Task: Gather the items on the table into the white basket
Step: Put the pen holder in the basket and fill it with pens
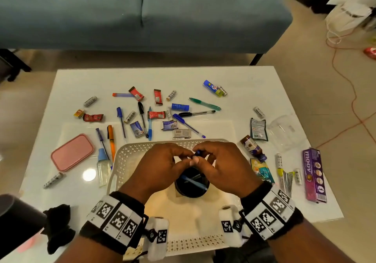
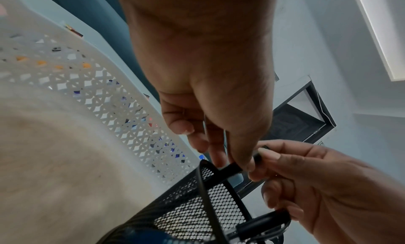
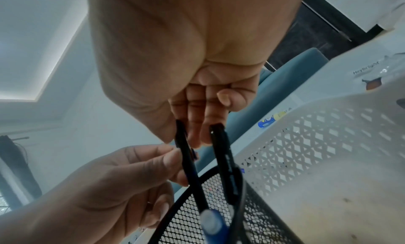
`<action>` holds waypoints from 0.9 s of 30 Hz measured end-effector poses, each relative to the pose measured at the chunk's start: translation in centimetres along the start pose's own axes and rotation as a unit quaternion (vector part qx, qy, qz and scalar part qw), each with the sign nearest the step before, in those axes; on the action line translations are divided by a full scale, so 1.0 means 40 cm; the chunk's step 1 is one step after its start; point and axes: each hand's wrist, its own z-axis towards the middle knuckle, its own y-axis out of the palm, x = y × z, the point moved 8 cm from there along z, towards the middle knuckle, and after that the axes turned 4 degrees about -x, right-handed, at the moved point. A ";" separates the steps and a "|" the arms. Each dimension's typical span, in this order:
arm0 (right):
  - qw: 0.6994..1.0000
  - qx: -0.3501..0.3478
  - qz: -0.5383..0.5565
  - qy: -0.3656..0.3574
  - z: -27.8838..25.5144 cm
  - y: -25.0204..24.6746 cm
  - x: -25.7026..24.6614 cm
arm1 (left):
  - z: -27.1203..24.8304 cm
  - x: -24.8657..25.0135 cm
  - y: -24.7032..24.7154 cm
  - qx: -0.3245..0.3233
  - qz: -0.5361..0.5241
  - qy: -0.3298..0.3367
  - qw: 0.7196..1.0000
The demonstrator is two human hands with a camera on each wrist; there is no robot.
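Observation:
The white basket (image 1: pixel 124 157) stands at the table's near edge with a black mesh pen cup (image 1: pixel 192 189) inside it; a blue pen (image 1: pixel 194 182) lies in the cup. Both hands meet just above the cup. My right hand (image 1: pixel 201 158) grips two dark pens (image 3: pixel 224 154) whose lower ends reach into the mesh cup (image 3: pixel 197 216). My left hand (image 1: pixel 187 158) pinches the upper part of one dark pen (image 3: pixel 186 154) between thumb and fingertips. In the left wrist view the left hand (image 2: pixel 232 159) pinches a dark pen (image 2: pixel 230 169) over the cup's rim (image 2: pixel 203 187).
Several pens, batteries and snack wrappers lie scattered beyond the basket. A pink box (image 1: pixel 72 152) and spray bottle (image 1: pixel 102 167) lie left of it. A brown bottle (image 1: pixel 253 146), clear cup (image 1: pixel 284 132) and purple toothpaste box (image 1: pixel 315 175) lie right. A blue sofa (image 1: pixel 142 12) stands behind.

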 end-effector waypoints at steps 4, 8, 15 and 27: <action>0.999 -0.021 -0.031 -0.013 0.027 0.023 0.022 | 0.001 -0.017 0.004 0.005 -0.011 -0.037 0.999; 0.999 -0.031 -0.028 -0.006 0.036 0.032 0.048 | -0.024 -0.016 -0.036 0.070 -0.022 -0.075 0.994; 1.000 0.000 0.003 0.017 0.015 -0.004 0.111 | 0.071 0.052 -0.102 0.065 0.124 -0.089 0.986; 0.992 0.110 0.044 0.039 -0.043 -0.099 0.192 | 0.367 -0.032 -0.030 -0.188 0.508 -0.134 0.829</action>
